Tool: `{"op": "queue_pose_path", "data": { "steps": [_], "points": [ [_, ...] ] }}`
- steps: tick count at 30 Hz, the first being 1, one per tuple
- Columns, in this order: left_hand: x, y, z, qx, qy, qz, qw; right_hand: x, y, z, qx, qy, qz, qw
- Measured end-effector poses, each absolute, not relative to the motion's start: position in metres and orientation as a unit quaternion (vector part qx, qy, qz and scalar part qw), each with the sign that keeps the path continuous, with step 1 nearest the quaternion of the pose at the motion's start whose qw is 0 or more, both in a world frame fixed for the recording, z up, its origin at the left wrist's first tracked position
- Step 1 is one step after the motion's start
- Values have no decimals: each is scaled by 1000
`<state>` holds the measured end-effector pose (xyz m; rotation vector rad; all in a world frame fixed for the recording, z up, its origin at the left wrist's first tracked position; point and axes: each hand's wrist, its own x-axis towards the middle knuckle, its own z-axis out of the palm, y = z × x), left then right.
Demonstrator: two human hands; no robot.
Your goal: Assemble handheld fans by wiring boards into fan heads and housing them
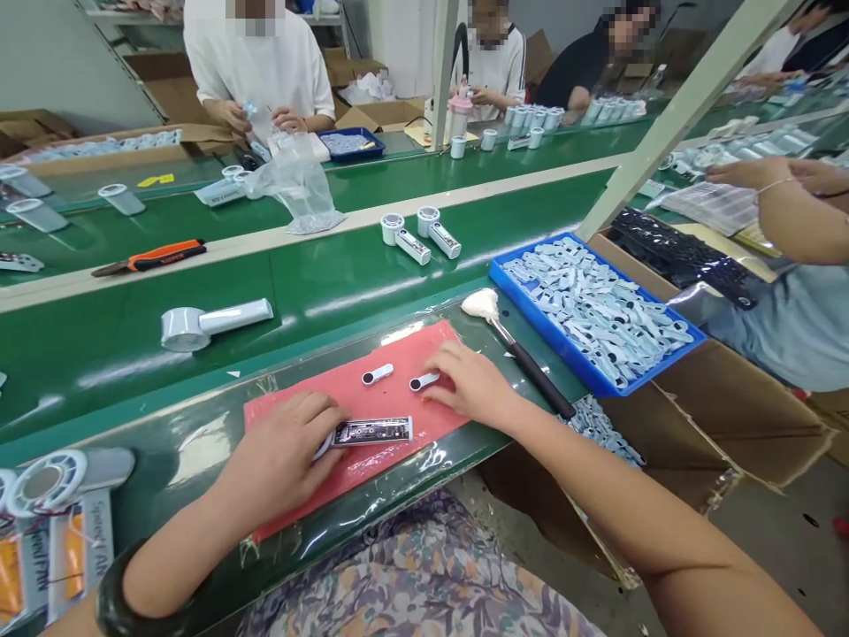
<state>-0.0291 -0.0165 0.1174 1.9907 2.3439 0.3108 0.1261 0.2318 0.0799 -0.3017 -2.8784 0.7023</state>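
My left hand (282, 456) rests on a red mat (371, 402), its fingers curled around the end of an open fan body (371, 432) whose circuit board shows. My right hand (470, 380) lies on the mat to the right, fingertips touching a small grey plastic part (423, 382). A second small grey part (378, 375) lies loose on the mat between the hands.
A blue tray (531, 314) full of small pale parts stands to the right, a brush (510, 341) beside it. Handheld fans (212, 323) (419, 234) lie on the green conveyor. Finished fans (59, 495) sit at my left. Other people work across the belt and at my right.
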Motion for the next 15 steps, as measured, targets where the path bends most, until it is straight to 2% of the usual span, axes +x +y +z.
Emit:
{"op": "queue_pose_path", "data": {
  "steps": [6,10,15],
  "points": [
    [-26,-20,114,603,789,102,51,134,241,88,-111,-966,233,35],
    [-23,-20,113,588,796,127,70,128,208,97,-87,-950,290,82],
    [-21,-23,111,565,786,239,78,109,158,99,-7,-948,286,139]
  ]
}}
